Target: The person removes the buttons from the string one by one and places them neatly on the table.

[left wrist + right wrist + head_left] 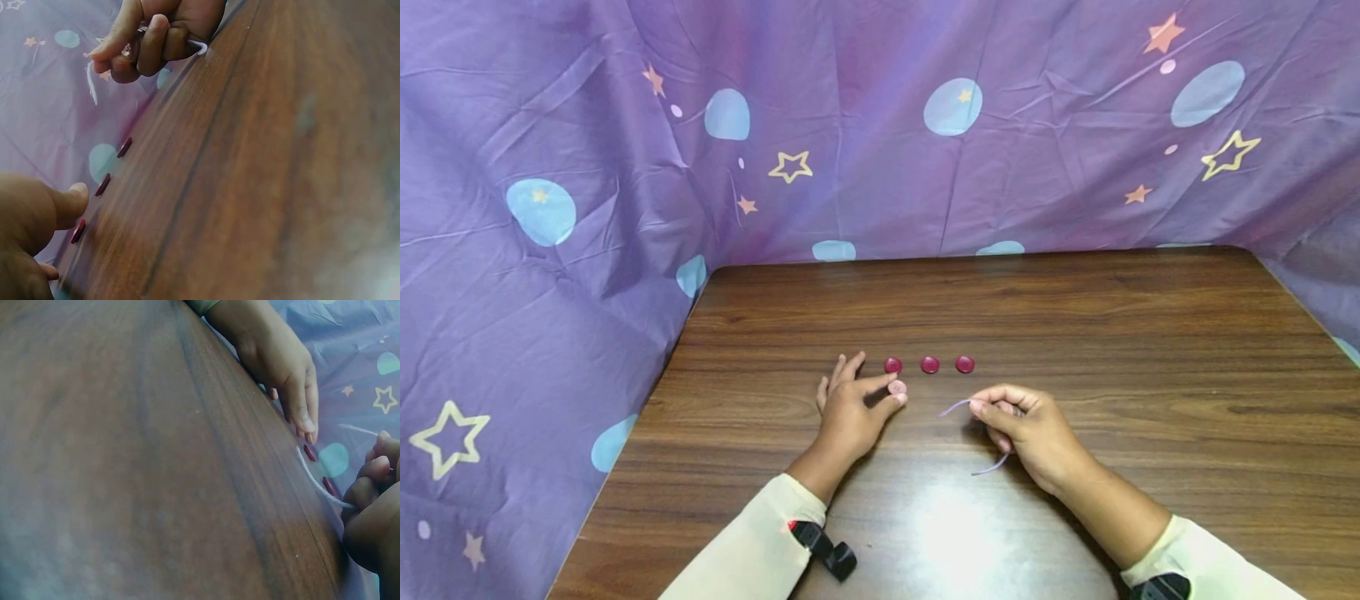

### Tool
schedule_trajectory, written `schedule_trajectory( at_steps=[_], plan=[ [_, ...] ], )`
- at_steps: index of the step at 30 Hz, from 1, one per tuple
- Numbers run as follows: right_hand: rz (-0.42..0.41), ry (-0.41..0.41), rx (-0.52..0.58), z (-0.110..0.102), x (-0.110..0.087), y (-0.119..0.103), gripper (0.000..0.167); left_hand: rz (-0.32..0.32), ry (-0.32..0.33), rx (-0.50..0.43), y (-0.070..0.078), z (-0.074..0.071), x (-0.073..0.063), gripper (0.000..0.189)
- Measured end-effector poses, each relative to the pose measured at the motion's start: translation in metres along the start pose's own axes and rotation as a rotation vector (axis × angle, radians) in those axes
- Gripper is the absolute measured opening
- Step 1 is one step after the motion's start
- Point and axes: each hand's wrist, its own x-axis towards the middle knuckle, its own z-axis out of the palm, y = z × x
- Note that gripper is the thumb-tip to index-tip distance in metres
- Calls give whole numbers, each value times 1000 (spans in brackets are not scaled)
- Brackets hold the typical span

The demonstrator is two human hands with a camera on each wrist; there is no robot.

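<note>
In the head view my left hand (853, 408) pinches a pale pink button (897, 387) between thumb and index finger, its other fingers spread. Just beyond it, three dark red buttons lie in a row on the table: a left one (892, 365), a middle one (930, 365) and a right one (965, 364). My right hand (1026, 429) pinches a thin lilac string (955, 407) by thumb and index finger. One short end points left towards the pink button; the other end (322, 487) hangs out below the curled fingers. The string's middle is hidden in the hand.
The brown wood-grain table (1112, 333) runs back to a purple cloth (880, 167) printed with stars and blue ovals, which also hangs along the left side. Bright glare lies on the table's near part. A black strap with a small device (823, 550) sits on the left sleeve.
</note>
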Motion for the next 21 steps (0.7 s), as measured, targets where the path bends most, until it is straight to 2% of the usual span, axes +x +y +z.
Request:
schedule_trajectory(
  at_steps=[13,21],
  plan=[
    [50,30,14,0,1,1,22,12,22,69,0,3,2,35],
    [98,23,9,0,2,2,25,-14,11,92,-1,3,3,35]
  ],
)
